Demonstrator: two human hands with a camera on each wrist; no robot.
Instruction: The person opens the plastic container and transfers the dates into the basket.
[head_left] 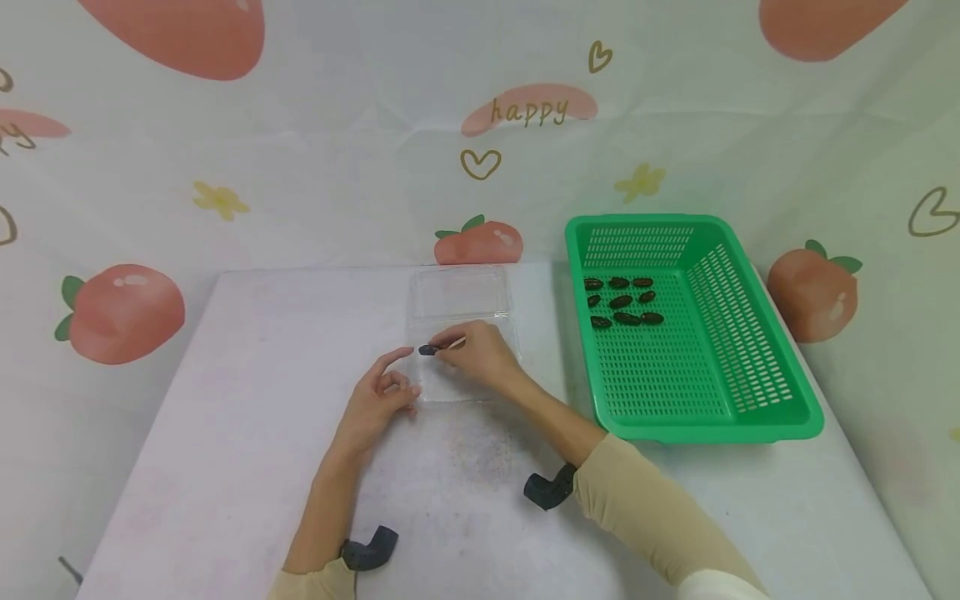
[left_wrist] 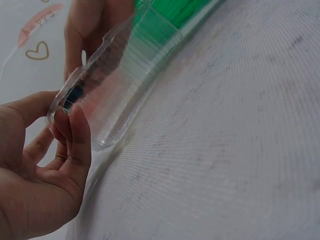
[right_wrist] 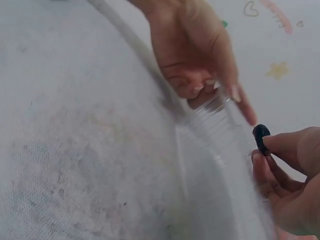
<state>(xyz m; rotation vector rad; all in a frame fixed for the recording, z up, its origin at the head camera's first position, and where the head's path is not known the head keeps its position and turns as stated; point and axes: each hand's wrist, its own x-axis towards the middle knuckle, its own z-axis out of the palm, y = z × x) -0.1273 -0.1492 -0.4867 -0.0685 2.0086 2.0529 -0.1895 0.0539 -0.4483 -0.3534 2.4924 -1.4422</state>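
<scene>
An opened clear plastic box (head_left: 465, 385) lies on the white table, its lid folded back toward the wall. Above its left side my right hand (head_left: 480, 357) pinches a dark, oval date (head_left: 428, 350) between thumb and fingertips; the right wrist view shows the date (right_wrist: 261, 139) upright in that pinch. My left hand (head_left: 378, 404) grips the box's near left edge with the thumb and curled fingers. Its index finger (head_left: 396, 356) stretches out toward the date. In the left wrist view, the box wall (left_wrist: 120, 100) partly blurs what lies behind it.
To the right stands a green plastic basket (head_left: 757, 429) with slotted walls. Several dark dates (head_left: 621, 302) lie in rows at its far left. A fruit-printed cloth (head_left: 337, 167) hangs behind the table (head_left: 247, 400). Black curved pieces (head_left: 371, 550) sit at both wrists.
</scene>
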